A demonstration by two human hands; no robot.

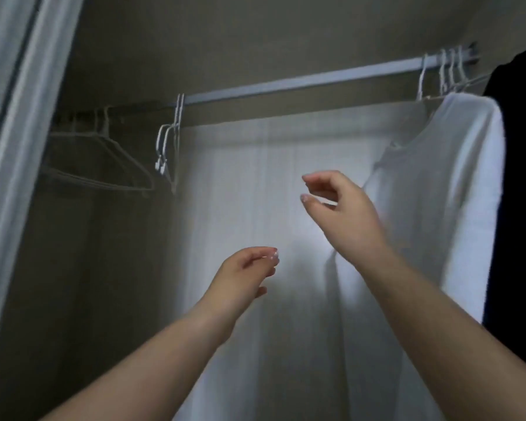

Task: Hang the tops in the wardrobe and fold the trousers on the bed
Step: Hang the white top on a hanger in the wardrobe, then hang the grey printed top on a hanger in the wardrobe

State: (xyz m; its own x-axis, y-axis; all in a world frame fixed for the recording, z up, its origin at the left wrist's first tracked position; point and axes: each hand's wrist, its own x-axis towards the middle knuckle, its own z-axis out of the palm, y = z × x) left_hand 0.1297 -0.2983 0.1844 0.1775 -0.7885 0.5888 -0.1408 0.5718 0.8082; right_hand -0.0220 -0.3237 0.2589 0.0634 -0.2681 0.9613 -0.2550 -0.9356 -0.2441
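A white top (447,183) hangs on a hanger at the right end of the wardrobe rail (286,83). A dark garment (520,177) hangs at the far right edge. Both my hands are raised in front of the wardrobe and hold nothing. My right hand (343,208) is beside the white top's left edge, fingers loosely curled, thumb and forefinger apart. My left hand (243,275) is lower and further left, fingers relaxed. No trousers or bed are in view.
Two white empty hangers (169,147) hang mid-left on the rail, and several more empty hangers (104,159) hang in the dark left corner. A pale curtain-like back panel (255,177) fills the middle. The wardrobe door frame (22,117) stands at the left.
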